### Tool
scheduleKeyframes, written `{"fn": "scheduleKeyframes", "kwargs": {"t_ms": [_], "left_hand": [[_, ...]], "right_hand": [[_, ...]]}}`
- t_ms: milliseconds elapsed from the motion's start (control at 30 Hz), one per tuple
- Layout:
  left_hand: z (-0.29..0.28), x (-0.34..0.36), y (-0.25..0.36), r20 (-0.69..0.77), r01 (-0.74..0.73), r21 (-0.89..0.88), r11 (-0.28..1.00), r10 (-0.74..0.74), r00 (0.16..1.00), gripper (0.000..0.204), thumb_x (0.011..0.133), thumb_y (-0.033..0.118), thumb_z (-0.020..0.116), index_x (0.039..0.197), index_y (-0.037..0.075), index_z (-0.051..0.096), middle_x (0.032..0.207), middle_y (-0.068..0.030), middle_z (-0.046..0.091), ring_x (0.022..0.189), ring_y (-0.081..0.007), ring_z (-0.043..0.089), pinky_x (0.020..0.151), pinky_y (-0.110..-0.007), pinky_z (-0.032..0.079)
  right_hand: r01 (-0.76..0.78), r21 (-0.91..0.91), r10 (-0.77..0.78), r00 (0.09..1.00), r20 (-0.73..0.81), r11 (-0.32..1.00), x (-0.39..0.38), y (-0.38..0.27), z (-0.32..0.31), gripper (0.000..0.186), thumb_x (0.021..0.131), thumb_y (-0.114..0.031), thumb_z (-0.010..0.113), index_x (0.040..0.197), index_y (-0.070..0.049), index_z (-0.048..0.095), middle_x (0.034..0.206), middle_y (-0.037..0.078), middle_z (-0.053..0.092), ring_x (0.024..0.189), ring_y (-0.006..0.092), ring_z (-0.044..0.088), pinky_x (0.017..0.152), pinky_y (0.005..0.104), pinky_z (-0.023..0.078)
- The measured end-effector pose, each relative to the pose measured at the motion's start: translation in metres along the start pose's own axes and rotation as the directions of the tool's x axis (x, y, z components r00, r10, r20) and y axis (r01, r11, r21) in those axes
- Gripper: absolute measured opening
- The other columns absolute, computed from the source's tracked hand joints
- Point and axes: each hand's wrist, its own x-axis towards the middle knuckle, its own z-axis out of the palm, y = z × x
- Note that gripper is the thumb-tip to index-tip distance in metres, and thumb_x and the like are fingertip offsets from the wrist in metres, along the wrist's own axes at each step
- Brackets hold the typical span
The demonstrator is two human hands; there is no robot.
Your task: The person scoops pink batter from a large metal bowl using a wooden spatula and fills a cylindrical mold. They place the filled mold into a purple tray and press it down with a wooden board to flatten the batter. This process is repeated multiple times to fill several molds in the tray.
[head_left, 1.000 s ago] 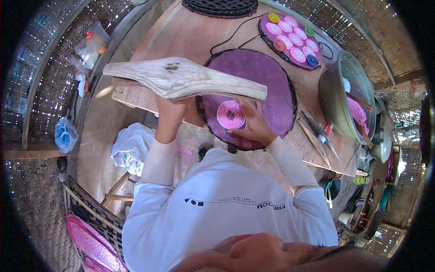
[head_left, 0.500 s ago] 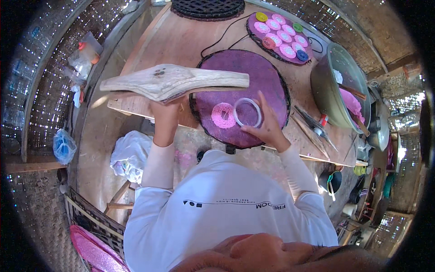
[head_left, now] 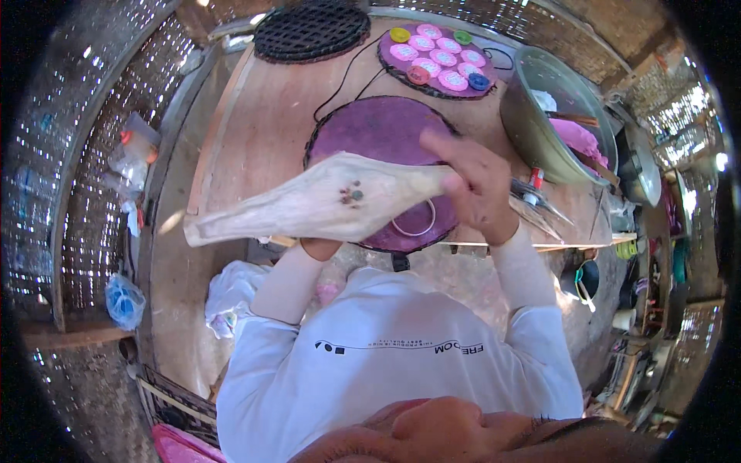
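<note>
A pale wooden bar [head_left: 309, 202], broad in the middle and tapering to both ends, has dark spots on its centre. My left hand [head_left: 320, 248] is beneath it, holding it up; the bar hides most of the fingers. Beside the bar's right end is my right hand [head_left: 482, 185], fingers stretched out and a little blurred, thumb against or very near the wood. Partly under the bar, a white ring [head_left: 434, 220] lies on a round purple mat [head_left: 378, 127] with a dark rim. Whatever lies on the mat's lower left is hidden by the bar.
A second purple round mat [head_left: 394, 73] at the back carries pink discs and several coloured ones. A dark lattice round [head_left: 309, 35] lies far left. On the right stand a big green basin [head_left: 532, 116] with pink dough-like stuff and pointed metal tools [head_left: 544, 208]. A white bag [head_left: 235, 289] sits below the table.
The white ring has left my right hand and lies on the mat. My right hand has moved up to the bar's right end. The bar has turned and now covers the pink disc.
</note>
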Motion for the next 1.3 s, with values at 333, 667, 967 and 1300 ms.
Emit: {"fn": "scheduleKeyframes", "kwargs": {"t_ms": [333,667,967,1300], "left_hand": [[0.135,0.069,0.122,0.745,-0.657,0.657,-0.370,0.190,0.639,0.016,0.074,0.021,0.057,0.084,0.008,0.057,0.065,-0.0036,0.054,0.059,-0.0184,0.056,0.057,-0.034,0.041],[0.173,0.078,0.118,0.615,-0.643,0.765,-0.038,-0.254,0.747,0.024,0.061,0.023,0.067,0.080,0.011,0.060,0.062,-0.0083,0.057,0.058,-0.0282,0.059,0.049,-0.039,0.043],[0.250,0.122,0.038,0.636,-0.565,0.772,0.290,-0.342,0.692,0.032,0.064,0.032,0.070,0.085,0.009,0.062,0.075,-0.0153,0.061,0.068,-0.0344,0.058,0.057,-0.041,0.045],[0.379,0.188,-0.062,0.464,-0.074,-0.066,0.995,0.097,0.880,0.031,0.071,0.011,0.070,0.098,0.003,0.055,0.090,-0.0089,0.056,0.088,-0.0209,0.058,0.079,-0.031,0.048]], "right_hand": [[-0.346,0.915,0.768,0.637,0.067,0.207,0.073,0.002,-0.005,0.025,0.088,-0.020,0.052,0.103,-0.001,0.046,0.064,0.003,0.049,0.050,0.0131,0.051,0.045,0.0265,0.041],[-0.122,0.247,0.116,0.992,0.039,0.961,0.025,-0.045,-0.082,0.019,0.075,-0.001,0.054,0.089,0.000,0.042,0.071,0.009,0.044,0.050,0.0224,0.048,0.045,0.0336,0.037],[0.160,0.163,-0.163,0.987,0.004,0.974,-0.049,0.029,-0.230,0.030,0.074,-0.001,0.055,0.096,-0.007,0.036,0.067,0.005,0.042,0.052,0.0150,0.047,0.045,0.0316,0.037],[0.385,0.715,0.641,0.323,-0.697,0.584,-0.042,0.192,-0.305,0.021,0.093,-0.022,0.041,0.080,-0.006,0.046,0.059,0.005,0.045,0.050,0.0173,0.046,0.061,0.0376,0.051]]}}
